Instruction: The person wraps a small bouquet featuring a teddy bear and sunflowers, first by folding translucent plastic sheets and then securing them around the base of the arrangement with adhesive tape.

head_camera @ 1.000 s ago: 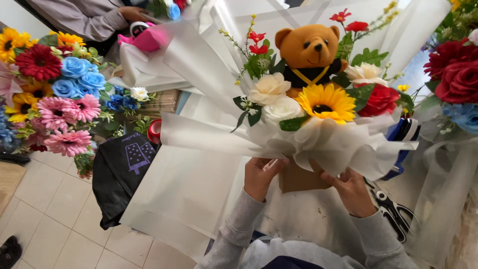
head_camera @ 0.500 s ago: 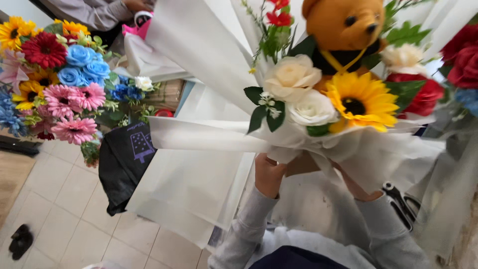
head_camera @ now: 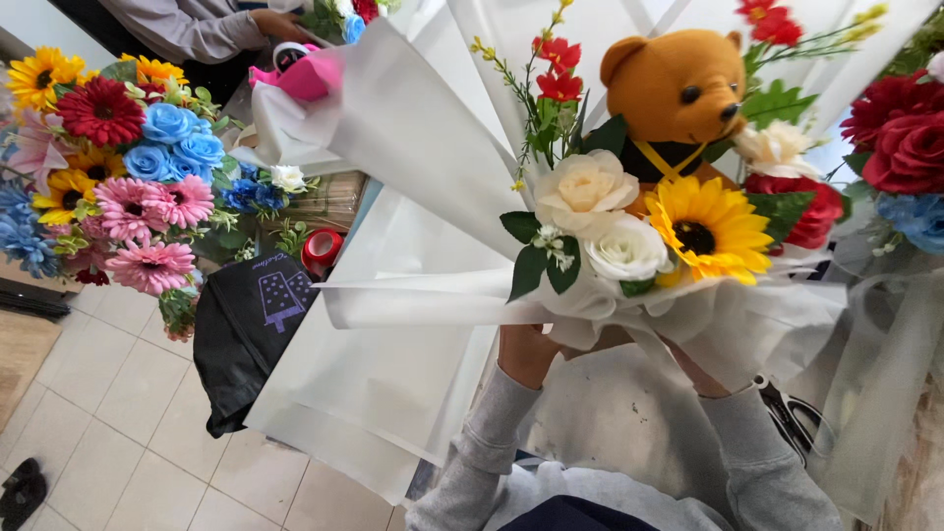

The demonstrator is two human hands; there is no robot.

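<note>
I hold a bouquet up in front of me with both hands under its base. It has a brown teddy bear, a sunflower, two cream roses, red flowers and green leaves, wrapped in white paper. My left hand grips the stem end from below on the left. My right hand grips it on the right and is mostly hidden by the wrapping. Both sleeves are grey.
A large mixed bunch of red, blue, pink and yellow flowers stands at left. Red roses are at right. A black bag, a red tape roll and scissors lie nearby. Another person's hand works at top.
The bouquet has come closer and higher in view, and tilted so the bear faces right. My hands stay under its base.
</note>
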